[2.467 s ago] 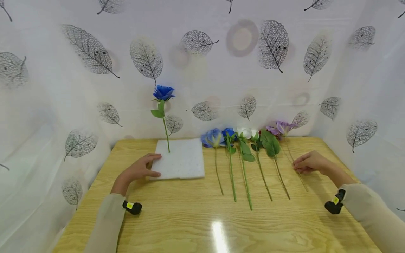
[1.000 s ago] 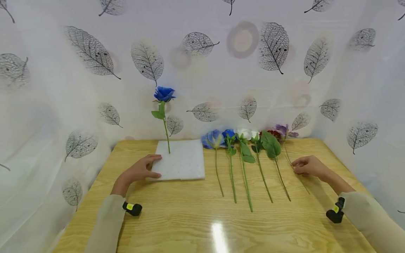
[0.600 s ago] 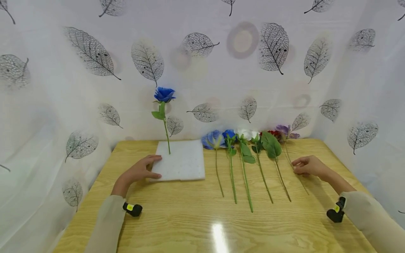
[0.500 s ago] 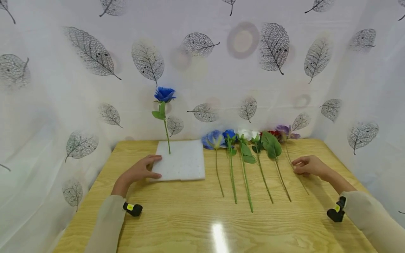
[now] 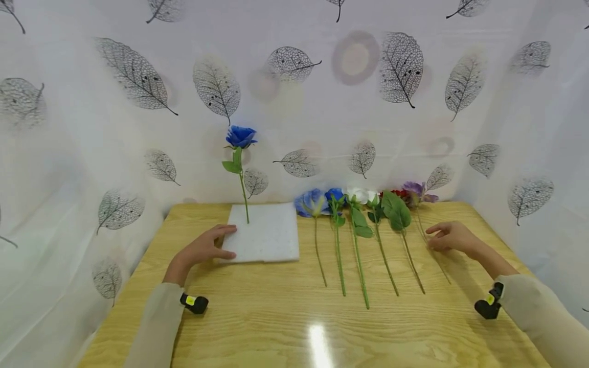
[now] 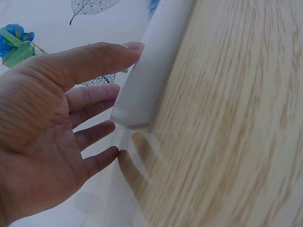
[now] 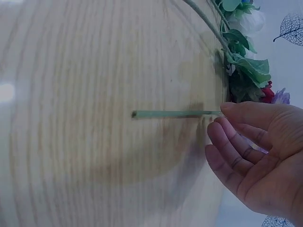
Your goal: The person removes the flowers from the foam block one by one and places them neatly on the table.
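Note:
An artificial blue rose (image 5: 241, 137) stands upright with its stem in a white foam board (image 5: 271, 240) at the table's left. My left hand (image 5: 209, 244) rests at the board's left side, fingers fairly straight and spread; in the left wrist view its thumb touches the board's edge (image 6: 156, 71). An artificial purple flower (image 5: 417, 191) lies farthest right, its thin stem (image 5: 440, 268) on the table. My right hand (image 5: 453, 237) is over that stem with fingers parted and loosely bent; in the right wrist view the thumb tip overlaps the stem (image 7: 165, 114).
Left of the purple flower lie a pale blue flower (image 5: 313, 202), a blue rose (image 5: 335, 196), white roses (image 5: 356, 194) and a red rose (image 5: 401, 194), stems toward me on the wooden table (image 5: 257, 322). A leaf-print curtain (image 5: 313, 112) hangs behind.
The purple flower has shifted slightly right and settled on the table since the earliest frame. My right hand's fingers have just parted from their pinch on its stem. The left hand stays put.

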`<state>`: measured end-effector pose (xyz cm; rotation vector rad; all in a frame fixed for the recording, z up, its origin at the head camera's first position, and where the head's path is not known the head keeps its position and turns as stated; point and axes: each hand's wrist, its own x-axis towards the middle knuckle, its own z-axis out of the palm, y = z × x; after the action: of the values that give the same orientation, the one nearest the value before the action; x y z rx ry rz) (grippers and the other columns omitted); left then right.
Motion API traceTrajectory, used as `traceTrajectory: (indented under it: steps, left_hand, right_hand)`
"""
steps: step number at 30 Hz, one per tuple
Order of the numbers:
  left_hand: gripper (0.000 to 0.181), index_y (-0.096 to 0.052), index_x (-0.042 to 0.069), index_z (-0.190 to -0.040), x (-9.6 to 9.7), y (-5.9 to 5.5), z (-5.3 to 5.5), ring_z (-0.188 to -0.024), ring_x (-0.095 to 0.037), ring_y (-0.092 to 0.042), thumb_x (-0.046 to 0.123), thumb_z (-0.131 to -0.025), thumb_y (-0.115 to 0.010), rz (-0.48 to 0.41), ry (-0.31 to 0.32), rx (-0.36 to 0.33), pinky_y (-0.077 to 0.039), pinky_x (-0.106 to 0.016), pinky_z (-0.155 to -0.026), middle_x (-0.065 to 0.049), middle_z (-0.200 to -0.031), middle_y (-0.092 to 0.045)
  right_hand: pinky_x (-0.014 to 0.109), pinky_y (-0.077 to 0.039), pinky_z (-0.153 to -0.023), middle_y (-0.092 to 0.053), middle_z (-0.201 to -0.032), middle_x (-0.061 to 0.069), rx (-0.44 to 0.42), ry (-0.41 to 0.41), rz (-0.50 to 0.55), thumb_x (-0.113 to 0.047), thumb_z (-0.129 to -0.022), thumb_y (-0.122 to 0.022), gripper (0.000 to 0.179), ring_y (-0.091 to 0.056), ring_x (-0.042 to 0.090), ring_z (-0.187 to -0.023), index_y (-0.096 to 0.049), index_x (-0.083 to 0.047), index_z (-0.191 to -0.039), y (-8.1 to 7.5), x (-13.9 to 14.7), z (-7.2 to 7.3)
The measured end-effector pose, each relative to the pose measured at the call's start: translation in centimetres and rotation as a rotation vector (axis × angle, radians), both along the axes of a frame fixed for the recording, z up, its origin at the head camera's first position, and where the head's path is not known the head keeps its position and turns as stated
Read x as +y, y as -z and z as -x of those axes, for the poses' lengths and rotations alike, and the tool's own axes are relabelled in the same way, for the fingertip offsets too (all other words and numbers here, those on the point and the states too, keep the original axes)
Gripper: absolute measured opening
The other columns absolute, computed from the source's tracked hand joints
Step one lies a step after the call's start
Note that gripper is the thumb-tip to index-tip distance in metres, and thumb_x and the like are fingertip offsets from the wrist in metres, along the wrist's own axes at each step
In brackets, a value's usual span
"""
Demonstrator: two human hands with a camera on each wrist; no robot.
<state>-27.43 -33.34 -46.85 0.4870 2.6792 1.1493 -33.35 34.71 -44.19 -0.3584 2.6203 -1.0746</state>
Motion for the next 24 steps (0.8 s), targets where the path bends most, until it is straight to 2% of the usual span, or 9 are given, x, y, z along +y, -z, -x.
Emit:
traceTrajectory:
  steps: [5,10,15,21,24]
  left_hand:
    - [0.084,-0.041,0.000,-0.154,-0.1,0.0,0.0,-0.152,-0.049,-0.021,0.029,-0.087,-0.082,-0.005,-0.010,-0.012,-0.023,-0.066,-0.121,-0.025,-0.164,-0.029]
    - [0.084,-0.041,0.000,-0.154,-0.2,-0.1,-0.1,-0.152,-0.049,-0.021,0.029,-0.087,-0.082,-0.009,-0.013,-0.009,-0.022,-0.066,-0.122,-0.025,-0.164,-0.029]
    - [0.084,-0.041,-0.001,-0.154,-0.1,-0.1,-0.2,-0.151,-0.050,-0.021,0.028,-0.088,-0.082,-0.006,0.000,-0.001,-0.023,-0.066,-0.121,-0.027,-0.163,-0.028]
    - [0.084,-0.040,0.000,-0.154,0.0,-0.1,-0.1,-0.152,-0.050,-0.021,0.030,-0.088,-0.082,0.022,-0.002,0.003,-0.023,-0.066,-0.121,-0.026,-0.164,-0.028]
    - [0.084,-0.041,0.000,-0.154,0.2,-0.1,0.0,-0.152,-0.049,-0.021,0.029,-0.087,-0.083,0.017,-0.007,0.003,-0.023,-0.066,-0.121,-0.026,-0.164,-0.028]
  right_hand:
    - [0.039,-0.062,-0.074,-0.074,-0.101,0.023,0.070,0.019,-0.009,-0.012,-0.101,-0.063,0.044,-0.072,0.018,-0.080,-0.055,0.019,-0.131,-0.7,-1.0,0.5]
    - [0.039,-0.062,-0.076,-0.072,-0.107,0.026,0.120,0.022,0.025,-0.017,-0.103,-0.062,0.044,-0.071,0.019,-0.083,-0.057,0.016,-0.131,-1.6,-3.6,1.2]
    - [0.036,-0.062,-0.073,-0.074,-0.105,0.024,0.168,-0.016,0.090,-0.018,-0.101,-0.064,0.039,-0.072,0.018,-0.081,-0.063,0.011,-0.127,-2.7,-7.6,1.7]
    - [0.033,-0.061,-0.071,-0.076,-0.092,0.003,0.186,-0.080,0.188,-0.015,-0.100,-0.066,0.032,-0.070,0.011,-0.076,-0.067,0.008,-0.122,-4.0,-13.3,2.6]
    - [0.031,-0.060,-0.071,-0.075,-0.095,0.006,0.179,-0.106,0.225,-0.015,-0.100,-0.067,0.031,-0.069,0.009,-0.078,-0.067,0.006,-0.123,-4.4,-16.5,3.0]
